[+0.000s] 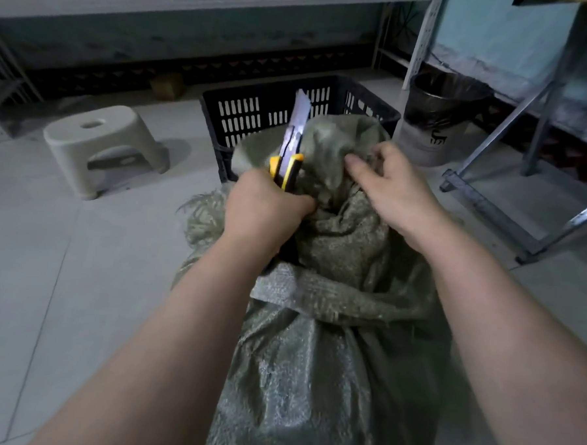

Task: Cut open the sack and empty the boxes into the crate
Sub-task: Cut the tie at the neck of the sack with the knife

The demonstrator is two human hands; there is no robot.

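A grey tiled floor [44, 277] beneath metal shelving was seen. A green woven sack [330, 343] stood upright on the floor in the foreground, its neck gathered. Directly behind the sack, a black slotted crate [257, 115] was positioned. A yellow-and-black utility knife [289, 154], blade extended upward, was gripped in the left hand [265, 210], fingers closed around the handle, at the sack's top. The right hand [399, 197] was placed on the bunched top of the sack, fingers curled into the fabric. A beige stool [102, 144] stood left of the crate and a metal bucket [436, 127] right of it.
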